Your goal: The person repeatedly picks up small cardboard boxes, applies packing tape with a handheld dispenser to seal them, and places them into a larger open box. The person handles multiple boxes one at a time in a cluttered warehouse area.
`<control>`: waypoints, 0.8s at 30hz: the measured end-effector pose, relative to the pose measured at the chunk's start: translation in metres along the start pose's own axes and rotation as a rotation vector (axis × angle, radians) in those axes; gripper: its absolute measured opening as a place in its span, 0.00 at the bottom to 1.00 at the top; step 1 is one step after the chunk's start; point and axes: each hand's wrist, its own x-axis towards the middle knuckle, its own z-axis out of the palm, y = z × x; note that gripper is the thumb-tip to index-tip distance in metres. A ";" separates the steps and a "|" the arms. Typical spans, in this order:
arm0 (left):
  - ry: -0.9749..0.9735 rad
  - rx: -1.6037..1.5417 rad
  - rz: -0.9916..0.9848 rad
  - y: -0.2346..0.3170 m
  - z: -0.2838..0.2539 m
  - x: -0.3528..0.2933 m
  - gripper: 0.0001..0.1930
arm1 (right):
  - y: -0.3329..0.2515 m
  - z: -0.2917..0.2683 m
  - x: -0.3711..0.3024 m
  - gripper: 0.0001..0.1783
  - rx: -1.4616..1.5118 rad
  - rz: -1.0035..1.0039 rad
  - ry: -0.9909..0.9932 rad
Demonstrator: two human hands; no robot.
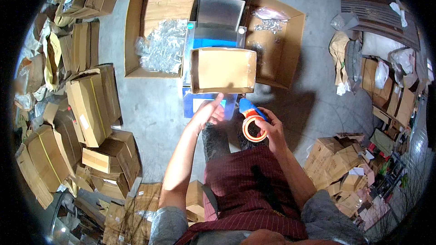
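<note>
My right hand is closed around a tape dispenser with a blue head and an orange-rimmed roll, held in front of my right leg. My left hand holds nothing; its thumb stands apart and its other fingers are loosely bent. Just beyond it is a shallow open cardboard box, its inside bare. This box rests over a blue and grey machine-like stand. The left thumb tip comes close to the box's near edge; whether they touch I cannot tell.
Large open cartons flank the stand: the left carton holds clear plastic packets, the right carton a few more. Stacked cardboard boxes line the left side. Cartons and wrapped goods crowd the right over grey floor.
</note>
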 end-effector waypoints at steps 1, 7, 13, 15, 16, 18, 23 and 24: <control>0.055 0.040 0.087 -0.002 0.004 0.003 0.23 | 0.004 -0.003 -0.002 0.31 -0.072 -0.046 0.006; 0.680 0.867 0.970 -0.020 0.027 0.022 0.09 | 0.026 -0.018 -0.008 0.31 -0.303 -0.142 0.086; 0.681 1.392 0.967 -0.012 0.022 0.047 0.18 | 0.037 -0.022 -0.008 0.30 -0.221 -0.170 0.114; 0.500 1.406 0.708 0.005 0.026 0.048 0.17 | 0.040 -0.025 -0.007 0.29 -0.207 -0.154 0.139; 0.444 1.356 0.591 0.024 0.037 0.040 0.17 | 0.038 -0.024 -0.009 0.29 -0.203 -0.141 0.148; 0.555 1.290 0.883 0.029 0.038 0.053 0.18 | 0.038 -0.027 -0.007 0.28 -0.179 -0.198 0.142; 0.741 1.469 1.005 0.094 0.059 0.084 0.37 | 0.026 -0.041 -0.009 0.22 0.397 -0.040 0.066; 0.717 1.488 0.974 0.110 0.063 0.086 0.38 | 0.021 -0.042 -0.010 0.21 0.469 -0.028 0.048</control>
